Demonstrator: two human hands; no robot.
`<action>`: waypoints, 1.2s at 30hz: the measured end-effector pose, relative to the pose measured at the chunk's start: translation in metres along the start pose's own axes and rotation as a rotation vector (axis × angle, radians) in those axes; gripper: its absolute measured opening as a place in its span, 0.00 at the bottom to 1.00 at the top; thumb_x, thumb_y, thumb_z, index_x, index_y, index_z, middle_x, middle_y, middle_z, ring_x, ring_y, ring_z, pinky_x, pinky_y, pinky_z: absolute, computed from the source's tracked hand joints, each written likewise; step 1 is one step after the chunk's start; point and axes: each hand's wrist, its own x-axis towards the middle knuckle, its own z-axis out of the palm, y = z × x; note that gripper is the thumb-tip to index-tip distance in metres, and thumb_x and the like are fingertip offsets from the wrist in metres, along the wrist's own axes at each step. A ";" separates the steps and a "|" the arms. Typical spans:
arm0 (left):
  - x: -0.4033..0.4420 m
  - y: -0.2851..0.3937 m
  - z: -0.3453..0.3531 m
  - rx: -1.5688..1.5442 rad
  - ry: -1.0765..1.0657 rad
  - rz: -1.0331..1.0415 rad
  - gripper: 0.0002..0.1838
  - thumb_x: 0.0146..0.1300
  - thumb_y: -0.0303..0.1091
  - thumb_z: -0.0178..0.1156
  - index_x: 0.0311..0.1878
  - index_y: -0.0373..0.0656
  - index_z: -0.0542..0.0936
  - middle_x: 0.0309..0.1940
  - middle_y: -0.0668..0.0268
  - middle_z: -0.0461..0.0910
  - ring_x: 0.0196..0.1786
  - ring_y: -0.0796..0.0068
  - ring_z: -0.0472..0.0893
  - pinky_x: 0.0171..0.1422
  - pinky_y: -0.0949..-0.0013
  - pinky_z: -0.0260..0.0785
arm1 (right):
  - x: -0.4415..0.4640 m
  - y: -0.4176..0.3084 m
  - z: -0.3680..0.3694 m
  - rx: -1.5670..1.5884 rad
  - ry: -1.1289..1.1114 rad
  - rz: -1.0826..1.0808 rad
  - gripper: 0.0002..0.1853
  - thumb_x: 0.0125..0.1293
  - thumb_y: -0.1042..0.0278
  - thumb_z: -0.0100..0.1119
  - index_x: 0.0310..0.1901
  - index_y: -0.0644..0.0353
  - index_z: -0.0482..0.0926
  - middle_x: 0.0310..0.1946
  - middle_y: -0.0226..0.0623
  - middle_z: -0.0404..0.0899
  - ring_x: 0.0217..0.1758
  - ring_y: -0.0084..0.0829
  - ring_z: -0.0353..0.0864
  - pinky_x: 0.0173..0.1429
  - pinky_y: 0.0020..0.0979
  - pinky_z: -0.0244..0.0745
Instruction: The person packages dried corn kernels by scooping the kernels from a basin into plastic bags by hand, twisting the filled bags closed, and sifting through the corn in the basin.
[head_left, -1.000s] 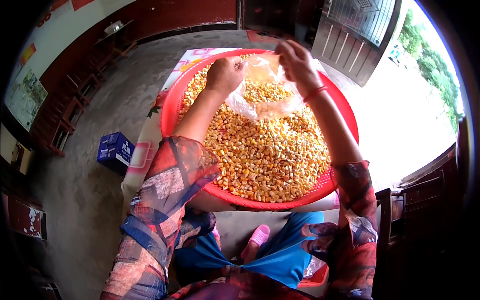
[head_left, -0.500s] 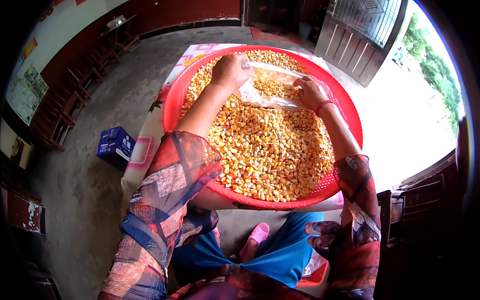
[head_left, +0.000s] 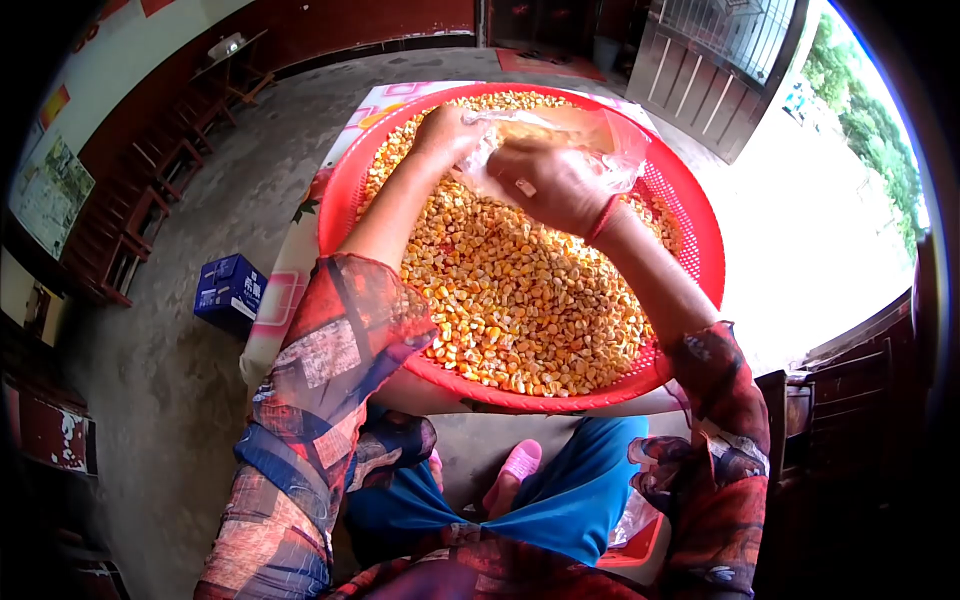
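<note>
A clear plastic bag [head_left: 622, 160] hangs over the far part of a red mesh basket [head_left: 705, 240] heaped with yellow corn kernels [head_left: 530, 300]. My left hand [head_left: 447, 132] pinches the left end of the bag. Close beside it, my right hand [head_left: 555, 182] lies across the front of the bag, back of the hand upward, with a red band at the wrist. The fingers of my right hand are blurred and partly hidden, so their grip does not show.
The basket rests on a table with a patterned cloth [head_left: 270, 325]. A blue box [head_left: 230, 292] stands on the floor to the left. Wooden chairs [head_left: 150, 210] line the left wall. An open metal door [head_left: 705, 85] is at the back right. A red container [head_left: 635, 545] sits below, by my legs.
My right hand has moved left across the bag, close to my left hand. The bag, earlier stretched between both hands, now extends to the right beyond my right hand.
</note>
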 end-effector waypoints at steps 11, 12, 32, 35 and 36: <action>-0.010 0.013 -0.004 0.168 0.124 0.150 0.10 0.51 0.33 0.60 0.32 0.36 0.79 0.21 0.63 0.79 0.23 0.77 0.77 0.28 0.73 0.68 | 0.000 -0.061 0.015 0.266 -0.435 -0.120 0.17 0.58 0.53 0.48 0.27 0.60 0.72 0.23 0.48 0.74 0.30 0.47 0.75 0.35 0.45 0.68; -0.012 0.016 -0.005 0.158 0.123 0.163 0.10 0.50 0.33 0.60 0.32 0.36 0.79 0.20 0.63 0.79 0.23 0.77 0.77 0.28 0.73 0.68 | 0.000 -0.063 0.013 0.244 -0.501 -0.102 0.15 0.60 0.55 0.47 0.28 0.61 0.70 0.23 0.49 0.73 0.29 0.48 0.74 0.35 0.45 0.67; -0.016 0.025 0.003 0.293 0.038 0.141 0.09 0.49 0.36 0.60 0.25 0.40 0.79 0.18 0.63 0.76 0.22 0.75 0.74 0.29 0.70 0.66 | -0.010 0.029 0.006 0.144 0.243 0.250 0.07 0.61 0.67 0.48 0.33 0.62 0.71 0.26 0.44 0.73 0.30 0.42 0.75 0.34 0.36 0.68; -0.013 0.019 0.004 0.269 0.024 0.162 0.11 0.50 0.38 0.60 0.26 0.39 0.79 0.17 0.62 0.76 0.21 0.73 0.74 0.29 0.69 0.65 | -0.021 0.047 0.011 -0.100 0.175 0.206 0.06 0.59 0.69 0.47 0.29 0.62 0.71 0.28 0.41 0.72 0.36 0.40 0.73 0.41 0.38 0.68; -0.014 0.021 0.003 0.270 0.024 0.163 0.11 0.50 0.38 0.60 0.26 0.39 0.79 0.17 0.62 0.76 0.21 0.73 0.74 0.29 0.69 0.65 | -0.021 0.046 0.010 -0.101 0.176 0.206 0.06 0.59 0.69 0.47 0.29 0.62 0.71 0.28 0.41 0.72 0.36 0.40 0.73 0.41 0.38 0.68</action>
